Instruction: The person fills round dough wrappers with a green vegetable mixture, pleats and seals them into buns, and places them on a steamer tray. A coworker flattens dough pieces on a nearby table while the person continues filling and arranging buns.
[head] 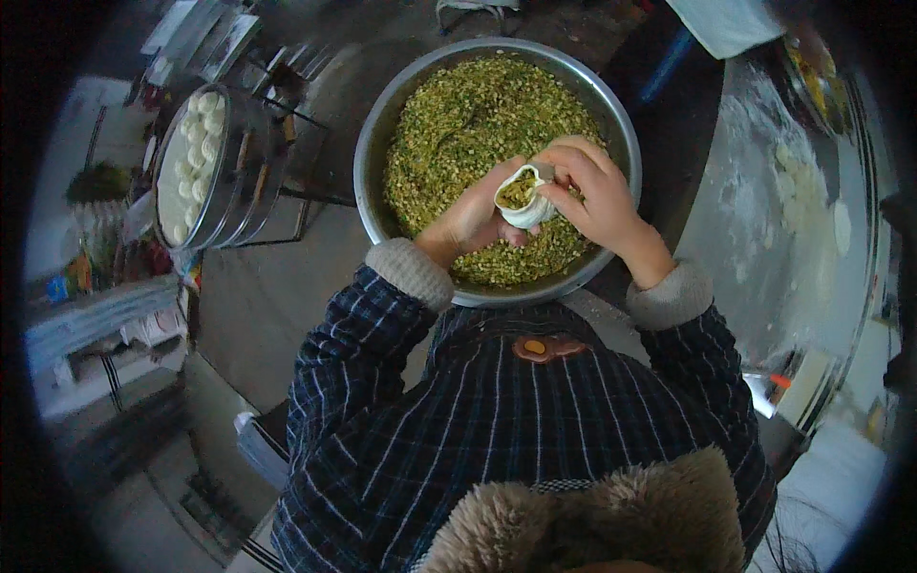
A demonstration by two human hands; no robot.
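Observation:
A partly gathered bun of white dough (529,213) is held over a large steel basin (367,172). Green chopped filling (519,192) shows through the bun's open top. My left hand (476,211) cups the bun from the left and below. With thumb and fingers, my right hand (591,190) pinches the dough rim at the upper right. Beneath both hands, the basin is heaped with chopped green and yellowish vegetable filling (458,136). Part of the bun's right side is hidden by my right fingers.
On the left, stacked round steamer trays (240,179) stand on a metal frame, the top one carrying several white buns (200,143). To the right lies a flour-dusted work table (745,236) with dough pieces (791,186) and a flat dough round (842,227).

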